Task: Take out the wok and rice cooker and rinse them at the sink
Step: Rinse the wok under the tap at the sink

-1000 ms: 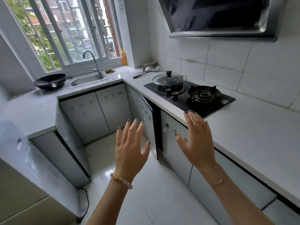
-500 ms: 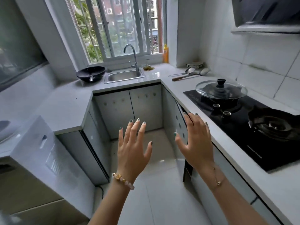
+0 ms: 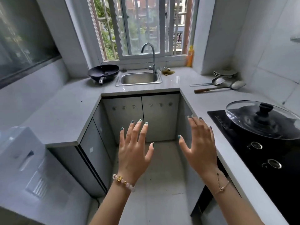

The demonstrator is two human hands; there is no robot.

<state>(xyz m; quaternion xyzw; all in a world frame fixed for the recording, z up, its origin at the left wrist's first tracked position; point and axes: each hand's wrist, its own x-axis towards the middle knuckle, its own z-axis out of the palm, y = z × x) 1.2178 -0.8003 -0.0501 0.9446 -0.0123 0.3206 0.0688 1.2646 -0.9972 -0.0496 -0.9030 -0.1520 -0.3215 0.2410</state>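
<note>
A black wok (image 3: 103, 73) sits on the grey counter just left of the steel sink (image 3: 139, 78), its short handle pointing toward me. A curved tap (image 3: 151, 55) stands behind the basin. My left hand (image 3: 134, 151) and my right hand (image 3: 198, 145) are raised in front of me over the floor, fingers spread and straight, holding nothing. Both are well short of the sink. No rice cooker shows in this view.
A black hob (image 3: 266, 158) on the right counter carries a pot under a glass lid (image 3: 261, 120). A spatula (image 3: 209, 83), a ladle (image 3: 222, 88) and stacked plates (image 3: 225, 73) lie at the back right. A white appliance (image 3: 24, 168) stands at the left. Closed cabinet doors (image 3: 141, 119) sit under the sink.
The view has swung left and moved forward, bringing the sink and wok to the centre and closer. Both hands stay raised with fingers spread.
</note>
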